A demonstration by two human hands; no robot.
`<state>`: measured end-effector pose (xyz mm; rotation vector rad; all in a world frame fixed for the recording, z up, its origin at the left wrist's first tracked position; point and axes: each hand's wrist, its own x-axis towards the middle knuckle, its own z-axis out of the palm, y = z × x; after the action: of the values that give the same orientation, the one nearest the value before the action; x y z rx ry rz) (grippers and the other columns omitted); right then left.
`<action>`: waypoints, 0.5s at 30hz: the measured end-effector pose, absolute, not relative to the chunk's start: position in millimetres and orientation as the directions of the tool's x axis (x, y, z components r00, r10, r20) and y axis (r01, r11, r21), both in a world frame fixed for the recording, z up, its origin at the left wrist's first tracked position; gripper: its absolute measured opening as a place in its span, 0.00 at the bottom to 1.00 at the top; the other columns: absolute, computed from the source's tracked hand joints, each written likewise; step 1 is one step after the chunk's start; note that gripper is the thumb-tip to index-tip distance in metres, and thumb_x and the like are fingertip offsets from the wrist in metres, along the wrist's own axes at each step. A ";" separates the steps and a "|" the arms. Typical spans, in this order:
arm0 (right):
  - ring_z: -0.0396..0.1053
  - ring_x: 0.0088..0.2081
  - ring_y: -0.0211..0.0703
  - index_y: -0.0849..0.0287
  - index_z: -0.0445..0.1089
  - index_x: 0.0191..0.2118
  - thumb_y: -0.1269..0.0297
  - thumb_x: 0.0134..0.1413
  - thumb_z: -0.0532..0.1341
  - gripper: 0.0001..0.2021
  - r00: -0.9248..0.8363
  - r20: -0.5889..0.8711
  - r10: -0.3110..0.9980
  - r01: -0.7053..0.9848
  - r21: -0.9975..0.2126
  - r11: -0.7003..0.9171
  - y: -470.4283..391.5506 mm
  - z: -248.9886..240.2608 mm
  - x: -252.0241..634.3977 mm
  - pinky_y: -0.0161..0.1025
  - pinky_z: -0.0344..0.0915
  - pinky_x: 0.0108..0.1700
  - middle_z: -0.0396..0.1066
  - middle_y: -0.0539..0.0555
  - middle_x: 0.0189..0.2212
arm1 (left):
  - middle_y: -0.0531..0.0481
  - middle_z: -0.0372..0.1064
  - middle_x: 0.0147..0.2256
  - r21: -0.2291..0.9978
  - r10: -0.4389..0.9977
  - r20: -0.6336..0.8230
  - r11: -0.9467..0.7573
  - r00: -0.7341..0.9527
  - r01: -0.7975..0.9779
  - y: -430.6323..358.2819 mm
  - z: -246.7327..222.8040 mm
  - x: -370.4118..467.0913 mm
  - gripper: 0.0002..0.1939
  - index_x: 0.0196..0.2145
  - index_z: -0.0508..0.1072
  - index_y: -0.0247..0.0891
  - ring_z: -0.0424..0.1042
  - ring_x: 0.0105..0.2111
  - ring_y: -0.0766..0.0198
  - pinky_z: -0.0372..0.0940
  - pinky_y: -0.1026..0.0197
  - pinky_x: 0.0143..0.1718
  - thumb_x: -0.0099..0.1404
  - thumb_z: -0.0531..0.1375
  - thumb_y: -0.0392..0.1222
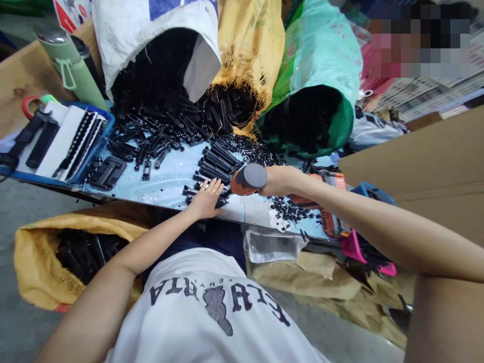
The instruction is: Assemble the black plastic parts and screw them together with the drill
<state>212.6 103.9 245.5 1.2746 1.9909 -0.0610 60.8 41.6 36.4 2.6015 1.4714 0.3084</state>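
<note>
At far left a pale green flask (pixel 81 70) stands behind a blue tray (pixel 109 126). On the tabletop (pixel 170 176), the left hand (pixel 206 200) lies, fingers slightly spread, over a row of black plastic parts (pixel 217 164). Just beside them, an orange-and-grey power tool (pixel 247 180) sits gripped in the right hand (pixel 279 180).

Your hands (pixel 206 200): two
Drill (pixel 249 177) in your right hand (pixel 278 180): one
Sacks (pixel 325 60): four, three along the far side of your table (pixel 174 174), one below it
Green bottle (pixel 77 70): one
Blue tray (pixel 108 123) to your left: one
Black parts (pixel 214 164): too many for you to count
</note>
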 end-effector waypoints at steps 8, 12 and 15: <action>0.72 0.40 0.54 0.56 0.73 0.40 0.56 0.44 0.60 0.17 -0.297 -0.614 0.731 0.797 0.262 0.544 81.7 256.8 209.9 0.39 0.64 0.35 0.74 0.59 0.38 | 0.33 0.42 0.64 0.244 0.862 0.133 -0.507 0.490 0.826 40.5 30.2 59.4 0.43 0.62 0.50 0.25 0.37 0.64 0.49 0.33 0.46 0.63 0.59 0.55 0.58; 0.71 0.40 0.55 0.56 0.74 0.37 0.58 0.42 0.62 0.14 -0.336 -0.610 0.718 0.823 0.180 0.539 78.5 244.7 205.0 0.40 0.64 0.37 0.74 0.59 0.36 | 0.35 0.43 0.63 0.294 0.850 0.104 -0.522 0.516 0.800 42.9 30.6 57.4 0.43 0.62 0.52 0.30 0.37 0.64 0.47 0.32 0.44 0.63 0.56 0.57 0.59; 0.72 0.39 0.55 0.57 0.74 0.36 0.59 0.42 0.61 0.13 -0.343 -0.587 0.733 0.854 0.131 0.504 70.6 239.3 217.1 0.40 0.65 0.37 0.74 0.59 0.35 | 0.35 0.42 0.64 0.263 0.849 0.104 -0.526 0.518 0.809 43.2 33.3 57.8 0.46 0.62 0.50 0.30 0.36 0.65 0.48 0.32 0.44 0.63 0.56 0.56 0.61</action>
<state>217.1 70.6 239.3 1.2946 2.1581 -0.2653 57.8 43.2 33.3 2.5752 1.4222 0.3277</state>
